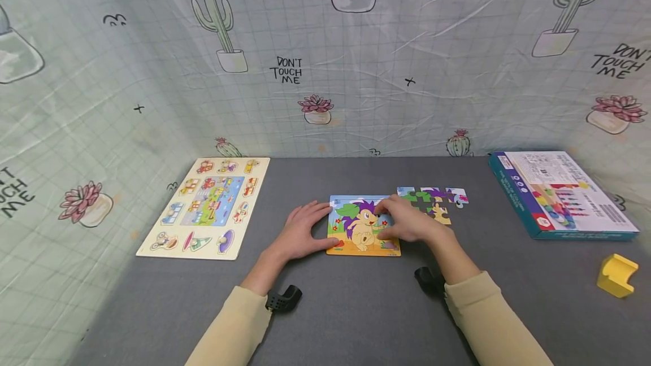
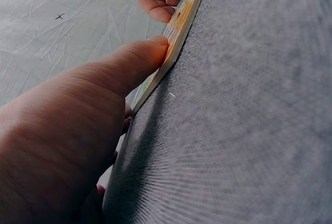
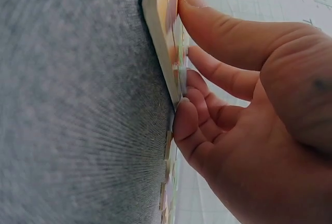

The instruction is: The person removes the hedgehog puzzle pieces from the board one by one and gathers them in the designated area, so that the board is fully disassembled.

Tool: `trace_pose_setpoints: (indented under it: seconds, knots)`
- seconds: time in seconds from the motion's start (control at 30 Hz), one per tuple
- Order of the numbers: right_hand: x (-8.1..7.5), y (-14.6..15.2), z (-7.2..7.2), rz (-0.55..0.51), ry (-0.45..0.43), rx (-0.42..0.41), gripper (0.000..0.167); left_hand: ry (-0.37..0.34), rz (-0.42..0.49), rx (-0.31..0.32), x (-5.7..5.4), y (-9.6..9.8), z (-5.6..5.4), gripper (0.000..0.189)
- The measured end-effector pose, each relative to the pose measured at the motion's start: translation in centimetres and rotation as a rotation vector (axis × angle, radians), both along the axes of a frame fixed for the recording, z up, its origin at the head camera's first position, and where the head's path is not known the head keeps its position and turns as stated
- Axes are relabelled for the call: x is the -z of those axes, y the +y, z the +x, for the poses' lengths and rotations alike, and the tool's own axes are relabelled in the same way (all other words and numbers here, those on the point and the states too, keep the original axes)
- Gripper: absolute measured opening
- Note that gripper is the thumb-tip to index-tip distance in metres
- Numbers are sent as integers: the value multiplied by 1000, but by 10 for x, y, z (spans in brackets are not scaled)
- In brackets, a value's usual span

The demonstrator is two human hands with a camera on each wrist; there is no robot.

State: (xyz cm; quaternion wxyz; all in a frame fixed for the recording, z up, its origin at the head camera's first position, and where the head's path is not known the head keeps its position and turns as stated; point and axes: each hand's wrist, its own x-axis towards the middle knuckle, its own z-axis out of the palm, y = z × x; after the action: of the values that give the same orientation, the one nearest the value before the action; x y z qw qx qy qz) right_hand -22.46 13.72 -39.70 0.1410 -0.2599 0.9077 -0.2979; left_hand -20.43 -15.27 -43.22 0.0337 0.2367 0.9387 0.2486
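Observation:
A jigsaw puzzle board (image 1: 362,236) with a purple-spined hedgehog picture and an orange lower border lies flat on the dark table. My left hand (image 1: 304,230) rests at its left side, fingers extended along the upper left edge and thumb on the lower left corner. Over the board's right part, my right hand (image 1: 409,220) touches the picture with bent fingers, thumb and index finger apart. In the right wrist view, the thumb (image 3: 223,29) meets the board surface and the other fingertips gather at its edge. Loose puzzle pieces (image 1: 441,214) lie beyond the right hand, partly hidden by it.
A cream board (image 1: 152,244) with vehicle pictures lies at the left. A teal-sided box (image 1: 580,196) lies at the back right, with a yellow block (image 1: 616,275) nearer. A cactus-print cloth (image 1: 366,83) hangs behind the table. Each wrist carries a black camera mount.

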Motion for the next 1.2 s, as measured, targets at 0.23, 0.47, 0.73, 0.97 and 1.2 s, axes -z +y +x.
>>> trace_pose_setpoints:
  seconds: [0.23, 0.47, 0.73, 0.97, 1.2]
  knots:
    - [-2, 0, 0, -60, -19, 29, 46, 1, 4, 3, 0, 0, 0, 82]
    - [-1, 2, -2, -67, -46, 70, 36, 0, 8, 4, 1, 0, -1, 81]
    - [-1, 4, -4, -32, -11, 44, 19, 6, 3, 10, 4, -1, -3, 81]
    - [-2, 6, -4, -42, 3, 26, 11, 4, 5, 15, 4, -1, -3, 81]
    - [-2, 10, -5, -93, -5, 31, 10, 8, 2, 12, 4, -1, -3, 81]
